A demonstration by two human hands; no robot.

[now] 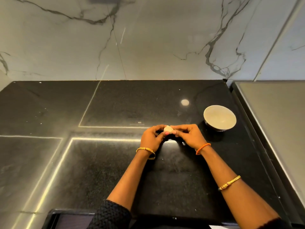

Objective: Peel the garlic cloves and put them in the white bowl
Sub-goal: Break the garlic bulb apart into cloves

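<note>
A pale garlic bulb (168, 129) sits between both hands, just above the black counter. My left hand (152, 138) grips it from the left with curled fingers and thumb. From the right, my right hand (188, 134) pinches its other side. The white bowl (219, 117), dark on the outside, stands to the right of my hands and nothing shows inside it. Part of the garlic is hidden by my fingers.
The black stone counter (115, 162) stretches wide to the left and front. A marble wall (148, 38) rises behind it. A grey raised surface (277, 121) borders the counter on the right, close to the bowl.
</note>
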